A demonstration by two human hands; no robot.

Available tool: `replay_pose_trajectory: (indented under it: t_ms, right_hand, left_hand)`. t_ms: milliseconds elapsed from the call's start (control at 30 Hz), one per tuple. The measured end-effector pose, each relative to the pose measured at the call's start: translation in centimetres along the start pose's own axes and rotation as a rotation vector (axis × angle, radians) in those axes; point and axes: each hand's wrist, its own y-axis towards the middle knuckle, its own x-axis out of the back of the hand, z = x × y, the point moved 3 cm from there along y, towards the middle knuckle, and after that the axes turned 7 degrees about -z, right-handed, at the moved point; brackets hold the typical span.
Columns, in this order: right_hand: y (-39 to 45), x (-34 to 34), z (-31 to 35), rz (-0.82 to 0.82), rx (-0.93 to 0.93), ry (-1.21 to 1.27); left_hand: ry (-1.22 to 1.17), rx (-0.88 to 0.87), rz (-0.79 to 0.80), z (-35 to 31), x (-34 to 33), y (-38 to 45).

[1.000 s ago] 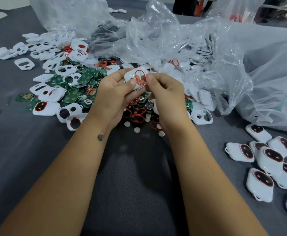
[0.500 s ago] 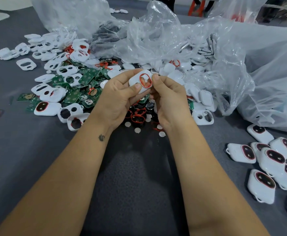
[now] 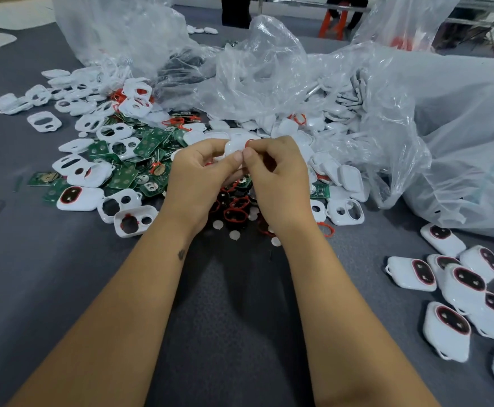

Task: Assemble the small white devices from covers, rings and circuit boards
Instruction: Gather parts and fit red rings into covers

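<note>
while both hands meet above the middle of the grey table (image 3: 63, 289), the head view shows loose parts heaped all round them. the left hand (image 3: 198, 177) and right hand (image 3: 278, 177) both pinch one white cover (image 3: 234, 148), thumbs pressed together on its near edge, fingers curled round it; a sliver of red ring (image 3: 248, 142) shows at its top, mostly hidden by the right fingers. the wrists block much of the pile of red rings (image 3: 235, 211) and small white discs (image 3: 234, 235) just below the hands. green circuit boards (image 3: 148, 146) lie mixed with empty white covers (image 3: 122, 201) to the left. finished white devices (image 3: 462, 286) with dark oval windows sit well apart at the right. behind, crumpled clear plastic bags (image 3: 269, 71) spill more white covers onto the table; a stack of them (image 3: 354, 95) shows through the plastic, blurred. what the big bag at far right (image 3: 474, 136) holds cannot be told.
</note>
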Motion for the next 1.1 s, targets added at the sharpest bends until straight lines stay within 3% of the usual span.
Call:
replay_pose_trajectory:
  t_ms: [233,500,667,867,1100]
  right_hand:
    - [0.1,-0.2,-0.5,0.135,-0.018,-0.135]
    - [0.3,-0.2,-0.9,0.061,-0.083,-0.045]
    - [0.3,0.4,-0.7,0.038,-0.086,0.054]
    - [0.2,0.0,-0.8,0.012,-0.077,-0.004]
    - [0.1,-1.4,-0.7,0.009,0.116,-0.26]
  left_hand:
    - [0.093,0.0,0.031,0.0,-0.2,-0.2]
    - [0.239,-0.003,-0.025,-0.1,-1.0,-0.2]
    - [0.157,0.017,0.005,-0.3,-0.8,-0.2]
    - [0.137,0.041,-0.001,-0.2,-0.5,0.2]
    - [0.54,-0.103,-0.236,-0.1,-0.7,0.4]
